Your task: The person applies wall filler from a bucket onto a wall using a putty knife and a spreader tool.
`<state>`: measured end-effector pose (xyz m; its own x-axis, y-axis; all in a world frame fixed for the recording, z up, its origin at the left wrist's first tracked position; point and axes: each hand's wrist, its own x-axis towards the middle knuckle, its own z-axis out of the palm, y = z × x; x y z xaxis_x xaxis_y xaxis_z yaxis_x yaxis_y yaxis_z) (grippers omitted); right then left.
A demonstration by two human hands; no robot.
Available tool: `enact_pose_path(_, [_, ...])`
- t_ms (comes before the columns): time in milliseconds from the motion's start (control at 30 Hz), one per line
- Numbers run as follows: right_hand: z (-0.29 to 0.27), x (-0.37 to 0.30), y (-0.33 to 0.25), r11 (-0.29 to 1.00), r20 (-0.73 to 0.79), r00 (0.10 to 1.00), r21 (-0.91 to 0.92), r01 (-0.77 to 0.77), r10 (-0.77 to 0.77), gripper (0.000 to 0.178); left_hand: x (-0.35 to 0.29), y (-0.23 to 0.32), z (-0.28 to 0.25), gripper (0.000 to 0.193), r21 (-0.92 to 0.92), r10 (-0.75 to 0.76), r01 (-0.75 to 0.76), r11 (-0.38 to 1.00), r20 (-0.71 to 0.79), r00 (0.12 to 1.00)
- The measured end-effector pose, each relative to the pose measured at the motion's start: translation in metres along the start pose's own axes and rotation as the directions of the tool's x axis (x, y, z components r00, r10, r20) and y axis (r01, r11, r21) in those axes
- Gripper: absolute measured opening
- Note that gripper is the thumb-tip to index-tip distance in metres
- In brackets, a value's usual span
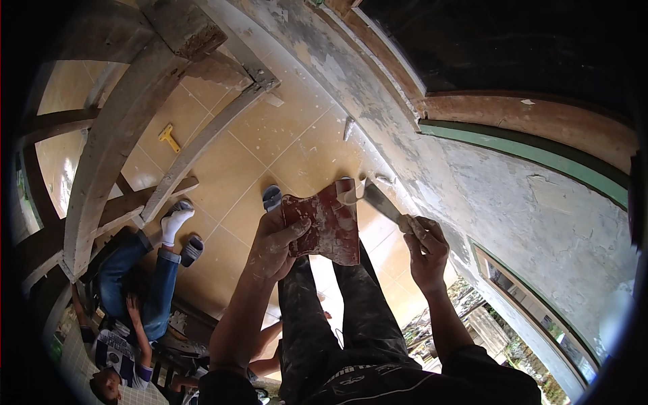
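My left hand (275,244) is closed around one side of a dark red putty board (327,233), its thumb lying over the top face. Whitish smears cover the board, and its edges curve inward. A small lump of pale putty (349,196) sits at its far right corner. My right hand (428,251) grips a putty knife (383,204) by its pale-stained handle. The blade slants up and left, with its tip close to the putty; I cannot tell whether it touches.
A patchy, plastered wall (513,175) with a green-edged window frame (526,145) runs along the right. Rough wooden framing (111,142) stands at the left. Beyond it a yellow scraper (169,137) lies on the tiled floor (236,169). A person (128,351) sits at the lower left, legs stretched out.
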<state>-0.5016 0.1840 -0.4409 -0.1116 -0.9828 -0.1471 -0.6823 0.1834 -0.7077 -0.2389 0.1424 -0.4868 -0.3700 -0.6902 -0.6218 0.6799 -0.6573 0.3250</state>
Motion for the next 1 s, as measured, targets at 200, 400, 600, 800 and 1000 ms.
enact_pose_path(200, [-0.042,-0.005,0.004,0.667,0.484,0.811,0.488,-0.562,0.329,0.031,0.013,-0.014,0.019,0.023,0.035,0.221,-0.219,0.975,-0.086,0.971])
enact_pose_path(400, [-0.055,0.026,0.0,0.596,0.552,0.766,0.507,-0.623,0.331,0.028,0.005,-0.029,0.062,0.031,0.657,0.251,-0.156,0.738,-0.052,0.967])
enact_pose_path(600, [-0.063,0.022,0.006,0.64,0.41,0.853,0.568,-0.516,0.324,0.027,0.01,-0.03,0.063,0.023,0.492,0.256,-0.171,0.854,-0.111,0.96])
enact_pose_path(800, [-0.051,0.024,0.012,0.953,0.082,0.988,0.265,-0.15,0.132,0.022,0.016,-0.031,0.075,0.019,0.133,0.161,-0.151,0.98,-0.067,0.985])
enact_pose_path(1000, [-0.05,0.02,0.028,0.995,-0.034,0.996,-0.045,0.086,-0.087,0.028,0.014,-0.034,0.077,0.019,0.092,0.088,-0.083,0.992,-0.059,0.994])
